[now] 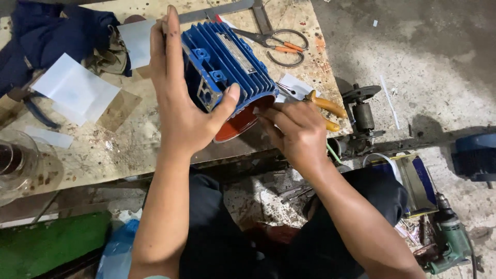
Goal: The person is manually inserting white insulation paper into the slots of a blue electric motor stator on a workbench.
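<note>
Blue finned motor housing [227,62] with red inner rim at upper centre, gripped by left hand [181,98], right hand [297,129] fingertips pinched at its open end, yellow-handled pliers [328,109] just beside.

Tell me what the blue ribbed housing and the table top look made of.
Blue ribbed housing: probably cast metal, painted glossy blue; crisp moulded fins and bolt lugs, left hand gripping it. Table top: looks like bare plywood or board, matt, stained and scuffed.

motor housing [227,62]: near side hidden behind left hand [181,98] | right hand [294,132] fingers [271,116]: tips lost inside red bore | glass jar [15,165]: cut by left edge | drill [449,237]: partly cut off at bottom
</note>
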